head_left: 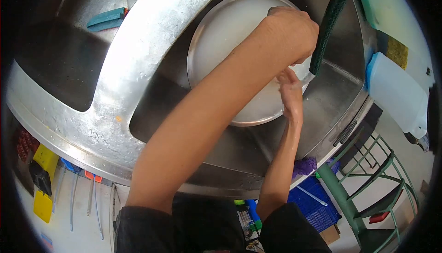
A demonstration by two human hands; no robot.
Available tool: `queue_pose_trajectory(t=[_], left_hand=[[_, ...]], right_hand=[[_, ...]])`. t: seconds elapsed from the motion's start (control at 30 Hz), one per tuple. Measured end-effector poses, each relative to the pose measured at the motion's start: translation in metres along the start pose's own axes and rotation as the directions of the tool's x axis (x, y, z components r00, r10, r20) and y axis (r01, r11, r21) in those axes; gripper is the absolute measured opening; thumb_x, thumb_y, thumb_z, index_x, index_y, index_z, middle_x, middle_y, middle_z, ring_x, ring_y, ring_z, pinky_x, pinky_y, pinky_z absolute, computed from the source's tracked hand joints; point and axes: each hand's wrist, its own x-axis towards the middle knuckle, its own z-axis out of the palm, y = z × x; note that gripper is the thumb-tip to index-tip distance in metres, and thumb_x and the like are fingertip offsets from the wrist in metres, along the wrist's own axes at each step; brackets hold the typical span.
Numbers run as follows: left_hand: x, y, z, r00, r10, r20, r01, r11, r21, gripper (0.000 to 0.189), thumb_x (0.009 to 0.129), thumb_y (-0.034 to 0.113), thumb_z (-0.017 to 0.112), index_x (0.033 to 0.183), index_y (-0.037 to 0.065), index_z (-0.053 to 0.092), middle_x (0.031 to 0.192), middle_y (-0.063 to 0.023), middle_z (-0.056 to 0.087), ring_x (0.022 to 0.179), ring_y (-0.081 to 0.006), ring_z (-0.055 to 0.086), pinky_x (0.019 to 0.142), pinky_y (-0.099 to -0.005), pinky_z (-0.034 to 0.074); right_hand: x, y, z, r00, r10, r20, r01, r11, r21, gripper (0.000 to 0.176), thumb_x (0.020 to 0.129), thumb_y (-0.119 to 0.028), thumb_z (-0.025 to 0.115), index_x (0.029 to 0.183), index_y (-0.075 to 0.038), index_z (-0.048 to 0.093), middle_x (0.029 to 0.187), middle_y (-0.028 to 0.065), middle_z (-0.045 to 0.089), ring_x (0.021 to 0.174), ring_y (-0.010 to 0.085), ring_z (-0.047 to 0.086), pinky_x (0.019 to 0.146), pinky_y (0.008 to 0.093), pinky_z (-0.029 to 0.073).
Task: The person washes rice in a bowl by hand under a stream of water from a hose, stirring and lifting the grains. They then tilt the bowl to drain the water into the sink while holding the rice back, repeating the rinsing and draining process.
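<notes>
A round metal basin [195, 37] holding cloudy whitish water sits inside the steel sink [152, 106]. My left forearm crosses over it, and my left hand [294, 34] is curled like a fist above its right side. What that hand may hold is hidden beneath it. Just below, my right hand [291, 94] is over the basin's right rim, wet, with fingers partly spread and bent upward. A dark green hose [329, 30] hangs beside both hands, its end close to my right hand, with water around it.
A steel divider [133, 37] separates a second sink bowl, where a teal-handled tool [107, 20] lies. Purple scrubbing material [305, 166] rests on the front edge. A whitish plastic jug [396, 96] stands to the right, near a green metal rack [368, 188].
</notes>
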Motion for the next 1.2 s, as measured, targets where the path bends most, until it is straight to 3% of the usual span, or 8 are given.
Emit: queue_pose_trajectory(t=[0.13, 0.4, 0.57, 0.73, 0.8, 0.93, 1.0, 1.2], left_hand=[[-0.001, -0.002, 0.004, 0.997, 0.050, -0.066, -0.051, 0.999, -0.003, 0.034, 0.067, 0.012, 0.077, 0.100, 0.007, 0.072, 0.095, -0.0129, 0.071, 0.090, -0.0282, 0.069, 0.075, -0.0397, 0.056], [-0.001, -0.004, -0.006, 0.998, 0.046, 0.053, -0.043, 0.998, -0.051, 0.040, 0.062, 0.031, 0.084, 0.097, 0.013, 0.074, 0.093, -0.0095, 0.072, 0.084, -0.0269, 0.070, 0.074, -0.0409, 0.056], [-0.011, -0.003, -0.036, 0.995, -0.096, -0.008, 0.091, 0.966, -0.242, 0.044, 0.063, 0.029, 0.082, 0.096, 0.002, 0.072, 0.095, -0.0149, 0.070, 0.088, -0.0287, 0.070, 0.079, -0.0379, 0.056], [-0.018, -0.020, -0.043, 0.968, -0.105, -0.226, -0.086, 0.712, -0.697, 0.048, 0.081, 0.031, 0.071, 0.102, -0.012, 0.065, 0.100, -0.0277, 0.067, 0.093, -0.0359, 0.068, 0.080, -0.0380, 0.053], [-0.009, -0.016, -0.038, 0.913, -0.179, -0.365, -0.097, 0.776, -0.623, 0.044, 0.081, 0.029, 0.071, 0.096, -0.012, 0.066, 0.098, -0.0298, 0.066, 0.095, -0.0360, 0.067, 0.080, -0.0402, 0.053], [0.023, -0.013, -0.024, 0.937, -0.303, -0.172, 0.122, 0.747, -0.653, 0.050, 0.080, 0.032, 0.071, 0.102, -0.012, 0.064, 0.103, -0.0299, 0.065, 0.100, -0.0362, 0.066, 0.084, -0.0426, 0.052], [0.025, -0.008, -0.017, 0.903, -0.319, -0.288, 0.080, 0.782, -0.618, 0.034, 0.067, 0.018, 0.074, 0.093, -0.004, 0.070, 0.096, -0.0211, 0.069, 0.091, -0.0326, 0.069, 0.083, -0.0382, 0.055], [0.006, 0.007, -0.012, 0.890, -0.244, -0.386, -0.093, 0.730, -0.677, 0.026, 0.068, 0.004, 0.059, 0.089, -0.010, 0.067, 0.089, -0.0305, 0.066, 0.090, -0.0393, 0.067, 0.078, -0.0420, 0.054]], right_hand=[[0.001, 0.000, -0.009, 0.964, -0.224, -0.146, 0.193, 0.961, -0.201, 0.034, 0.090, -0.005, 0.055, 0.123, 0.000, 0.055, 0.113, 0.0107, 0.063, 0.100, 0.0189, 0.061, 0.085, 0.0310, 0.048], [0.000, -0.041, 0.015, 0.997, -0.067, -0.033, 0.069, 0.670, 0.739, 0.030, 0.092, -0.006, 0.057, 0.120, 0.002, 0.054, 0.113, 0.0113, 0.062, 0.096, 0.0149, 0.062, 0.079, 0.0280, 0.052], [-0.011, -0.040, 0.015, 0.992, 0.119, -0.037, -0.081, 0.843, 0.531, 0.026, 0.092, -0.019, 0.063, 0.107, 0.002, 0.060, 0.088, 0.0107, 0.067, 0.059, 0.0109, 0.059, 0.062, 0.0250, 0.050], [-0.030, -0.026, 0.018, 0.983, 0.163, -0.087, -0.115, 0.906, 0.408, 0.019, 0.089, -0.021, 0.067, 0.093, -0.003, 0.062, 0.070, 0.0024, 0.061, 0.066, 0.0119, 0.062, 0.073, 0.0275, 0.048], [-0.044, 0.001, 0.016, 0.973, 0.153, -0.174, -0.104, 0.959, 0.264, 0.026, 0.088, -0.029, 0.067, 0.099, -0.006, 0.060, 0.090, 0.0072, 0.062, 0.099, 0.0153, 0.060, 0.090, 0.0313, 0.042], [-0.078, 0.063, 0.030, 0.813, 0.184, -0.552, -0.163, 0.983, 0.087, 0.059, 0.085, -0.029, 0.069, 0.129, -0.001, 0.041, 0.113, 0.0127, 0.055, 0.097, 0.0185, 0.057, 0.083, 0.0285, 0.043], [-0.088, 0.060, 0.008, 0.782, 0.619, -0.075, -0.503, 0.697, 0.511, 0.080, 0.080, -0.031, 0.071, 0.140, -0.005, 0.024, 0.137, 0.0161, 0.036, 0.114, 0.0269, 0.047, 0.101, 0.0391, 0.035], [-0.088, 0.083, -0.006, 0.503, 0.810, 0.301, -0.712, 0.191, 0.676, 0.072, 0.083, -0.026, 0.066, 0.139, -0.003, 0.027, 0.139, 0.0195, 0.034, 0.132, 0.0343, 0.032, 0.107, 0.0543, 0.030]])
